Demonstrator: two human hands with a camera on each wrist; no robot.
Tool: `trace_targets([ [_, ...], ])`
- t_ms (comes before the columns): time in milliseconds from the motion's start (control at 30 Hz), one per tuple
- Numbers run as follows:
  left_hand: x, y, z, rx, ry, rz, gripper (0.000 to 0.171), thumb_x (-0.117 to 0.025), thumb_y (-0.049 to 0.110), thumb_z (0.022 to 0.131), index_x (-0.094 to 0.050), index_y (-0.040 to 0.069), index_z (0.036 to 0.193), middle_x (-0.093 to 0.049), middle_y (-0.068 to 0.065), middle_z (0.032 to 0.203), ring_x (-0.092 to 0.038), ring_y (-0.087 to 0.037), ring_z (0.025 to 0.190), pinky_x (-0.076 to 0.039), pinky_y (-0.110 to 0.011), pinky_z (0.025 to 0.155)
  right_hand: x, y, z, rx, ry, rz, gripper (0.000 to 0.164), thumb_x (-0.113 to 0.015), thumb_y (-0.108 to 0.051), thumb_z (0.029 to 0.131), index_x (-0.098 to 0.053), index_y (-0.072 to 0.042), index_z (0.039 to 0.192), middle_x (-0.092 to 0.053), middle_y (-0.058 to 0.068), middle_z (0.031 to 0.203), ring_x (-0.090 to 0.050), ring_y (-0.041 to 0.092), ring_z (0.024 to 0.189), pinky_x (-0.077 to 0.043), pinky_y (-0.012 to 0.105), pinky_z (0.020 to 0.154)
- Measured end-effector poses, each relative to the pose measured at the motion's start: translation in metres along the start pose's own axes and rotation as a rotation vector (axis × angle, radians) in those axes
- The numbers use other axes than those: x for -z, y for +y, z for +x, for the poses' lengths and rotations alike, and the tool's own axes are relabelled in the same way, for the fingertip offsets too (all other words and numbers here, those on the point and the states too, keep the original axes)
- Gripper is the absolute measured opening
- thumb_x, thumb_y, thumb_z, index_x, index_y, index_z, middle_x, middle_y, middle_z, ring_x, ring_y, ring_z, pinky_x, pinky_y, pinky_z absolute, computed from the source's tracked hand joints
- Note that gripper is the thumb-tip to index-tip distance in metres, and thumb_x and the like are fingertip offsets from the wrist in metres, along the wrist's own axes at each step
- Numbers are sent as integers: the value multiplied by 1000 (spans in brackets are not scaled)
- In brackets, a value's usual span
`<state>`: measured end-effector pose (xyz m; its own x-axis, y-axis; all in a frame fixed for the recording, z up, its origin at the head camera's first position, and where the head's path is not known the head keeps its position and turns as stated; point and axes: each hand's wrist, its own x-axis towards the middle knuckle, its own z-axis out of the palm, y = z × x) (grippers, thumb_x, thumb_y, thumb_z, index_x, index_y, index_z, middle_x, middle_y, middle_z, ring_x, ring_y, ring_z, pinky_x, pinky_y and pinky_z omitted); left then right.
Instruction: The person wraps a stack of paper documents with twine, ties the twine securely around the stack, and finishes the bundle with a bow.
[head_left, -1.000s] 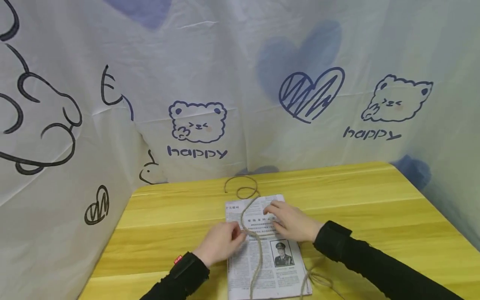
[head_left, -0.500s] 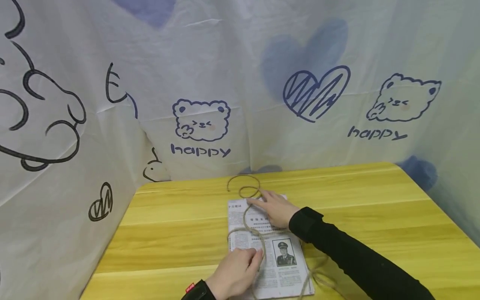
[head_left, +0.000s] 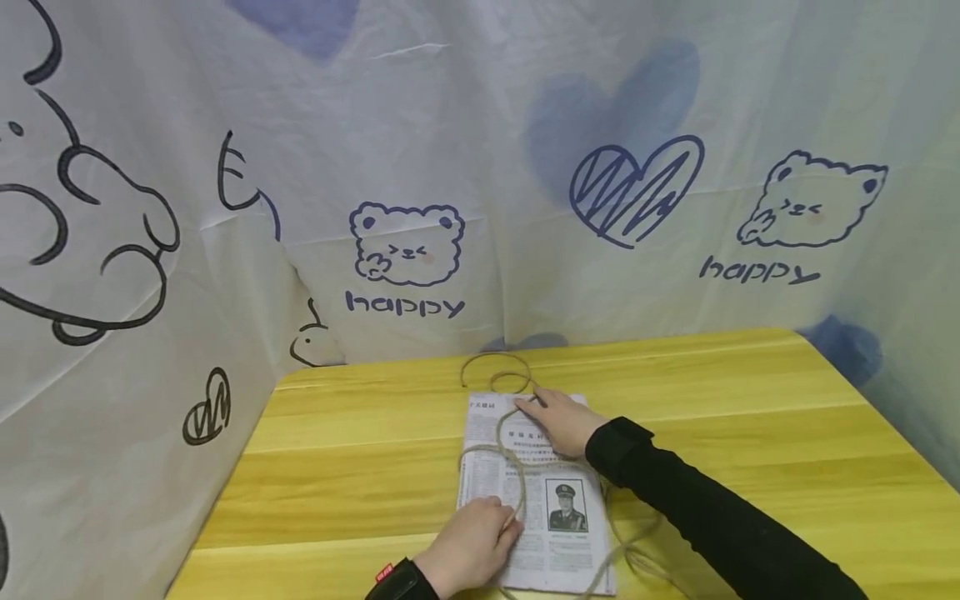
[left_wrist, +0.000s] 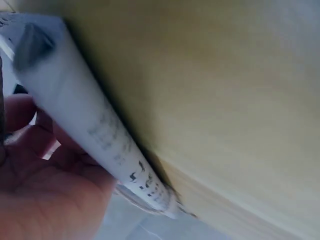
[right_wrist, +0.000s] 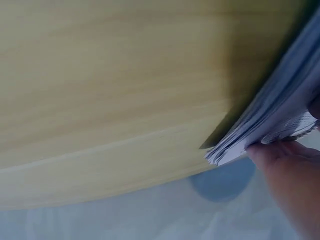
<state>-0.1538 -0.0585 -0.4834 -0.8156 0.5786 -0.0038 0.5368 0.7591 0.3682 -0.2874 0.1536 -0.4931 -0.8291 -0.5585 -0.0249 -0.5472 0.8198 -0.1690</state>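
Observation:
A folded newspaper bundle (head_left: 558, 557) lies on the table, with rough twine (head_left: 501, 429) running down its length and crossing a strand laid across it. Low on its left side, my left hand (head_left: 468, 542) has its fingers curled and pinches the long strand. In the left wrist view the left hand (left_wrist: 55, 185) is beside the rolled spine of the newspaper (left_wrist: 95, 120). At the far edge, my right hand (head_left: 566, 421) has thumb and forefinger around the twine, against the paper. The right wrist view shows the right hand (right_wrist: 285, 170) at the newspaper's layered edge (right_wrist: 265, 105).
The yellow wood-grain table (head_left: 360, 450) extends to both sides. A loose loop of twine (head_left: 495, 354) lies beyond the newspaper, and a tangle of twine (head_left: 637, 554) lies at its lower right. Printed cloth (head_left: 420, 150) hangs behind and to the left.
My right hand has moved up and left to the twine at the far edge. The left hand has let go of the crossing strand and come down to the long one. The newspaper has shifted slightly right.

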Motion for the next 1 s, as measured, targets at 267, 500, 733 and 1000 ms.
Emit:
trace_targets([
  [267, 14, -32, 4, -22, 55, 111, 29, -64, 24, 97, -55, 17, 70, -43, 7, 70, -40, -8, 66, -37, -24, 63, 9, 15, -22, -26, 37, -106, 53, -61, -5, 97, -49, -4, 148, -50, 33, 141, -54, 47, 129, -52, 52, 99],
  [500, 33, -72, 9, -26, 114, 132, 25, -69, 16, 94, -54, 13, 75, -42, 4, 75, -38, -10, 71, -35, -25, 64, 16, 21, -46, 29, 105, -289, 43, -64, -19, 96, -60, -2, 136, -61, 24, 116, -62, 36, 102, -56, 48, 81],
  [733, 51, -102, 23, -130, 145, 196, 5, -68, 3, 93, -65, 6, 94, -59, -5, 92, -59, -18, 82, -53, -34, 76, 17, 23, -69, 62, 152, -335, 32, -68, -25, 89, -67, -4, 114, -65, 17, 104, -63, 33, 100, -54, 50, 82],
  [1000, 62, -112, 48, -43, 59, 232, 27, -56, -4, 98, -65, 0, 123, -64, -18, 129, -65, -35, 118, -52, -45, 102, 13, 10, -91, 136, 206, -315, 17, -68, -24, 87, -62, -11, 79, -57, 2, 73, -56, 19, 70, -49, 36, 62],
])
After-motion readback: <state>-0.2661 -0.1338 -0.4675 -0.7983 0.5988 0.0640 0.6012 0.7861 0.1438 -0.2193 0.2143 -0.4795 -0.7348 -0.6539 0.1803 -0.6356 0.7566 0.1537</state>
